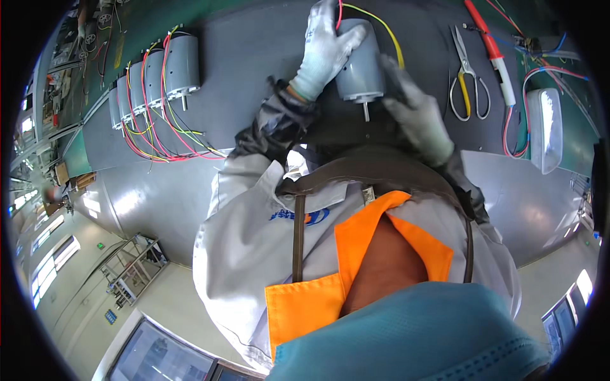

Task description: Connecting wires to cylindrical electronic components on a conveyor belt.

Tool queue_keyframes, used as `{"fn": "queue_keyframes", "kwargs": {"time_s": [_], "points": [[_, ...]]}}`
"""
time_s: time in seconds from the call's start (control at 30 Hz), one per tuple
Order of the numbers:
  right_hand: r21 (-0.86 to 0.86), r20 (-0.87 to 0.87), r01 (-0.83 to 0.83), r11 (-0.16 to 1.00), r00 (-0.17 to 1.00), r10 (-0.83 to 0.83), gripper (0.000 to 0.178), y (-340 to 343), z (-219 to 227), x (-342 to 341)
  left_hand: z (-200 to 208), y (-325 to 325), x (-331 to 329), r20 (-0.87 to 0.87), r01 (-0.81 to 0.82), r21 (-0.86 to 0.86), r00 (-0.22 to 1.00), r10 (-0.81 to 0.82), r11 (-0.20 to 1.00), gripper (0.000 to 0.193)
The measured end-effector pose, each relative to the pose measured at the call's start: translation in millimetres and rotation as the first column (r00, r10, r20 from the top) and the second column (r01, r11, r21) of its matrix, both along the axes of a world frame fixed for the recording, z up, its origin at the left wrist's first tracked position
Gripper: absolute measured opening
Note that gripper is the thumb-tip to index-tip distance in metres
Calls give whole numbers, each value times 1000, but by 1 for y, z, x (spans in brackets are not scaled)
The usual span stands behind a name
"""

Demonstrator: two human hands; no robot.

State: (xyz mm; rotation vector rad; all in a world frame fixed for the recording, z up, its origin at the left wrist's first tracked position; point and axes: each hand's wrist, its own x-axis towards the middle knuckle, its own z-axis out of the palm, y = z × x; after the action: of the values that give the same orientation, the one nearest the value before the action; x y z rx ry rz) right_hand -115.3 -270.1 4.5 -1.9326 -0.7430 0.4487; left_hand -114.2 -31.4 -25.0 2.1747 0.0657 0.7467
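A grey cylindrical electric motor [360,68] lies in front of me, its metal shaft pointing toward my body. My left hand [325,52], in a white glove, grips its left side, with the thumb across the casing. A red wire [339,14] rises beside that hand's fingers, and a yellow-green wire [389,33] arcs over the motor's right side. Close to the motor's right side is my gloved right hand [419,117]; motion smears its fingers, so whether it touches the motor or the yellow-green wire cannot be made out.
Several similar motors [181,66] with trailing wires stand in a row at the left of the dark tabletop [248,51]. On the right lie yellow-handled scissors [467,76], a red-and-white probe-like tool [495,54] with cables, and a white oblong object [545,130] at the edge.
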Motion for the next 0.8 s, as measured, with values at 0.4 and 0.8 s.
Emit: {"fn": "queue_keyframes", "kwargs": {"time_s": [0.4, 0.8], "points": [[-486, 860, -284, 827, 15, 510, 54, 34, 103, 96, 51, -10, -14, -246, 328, 561, 943, -225, 760, 54], [-350, 140, -863, 364, 336, 931, 31, 39, 120, 6, 70, 74, -37, -675, 413, -328, 527, -516, 850, 47]]}}
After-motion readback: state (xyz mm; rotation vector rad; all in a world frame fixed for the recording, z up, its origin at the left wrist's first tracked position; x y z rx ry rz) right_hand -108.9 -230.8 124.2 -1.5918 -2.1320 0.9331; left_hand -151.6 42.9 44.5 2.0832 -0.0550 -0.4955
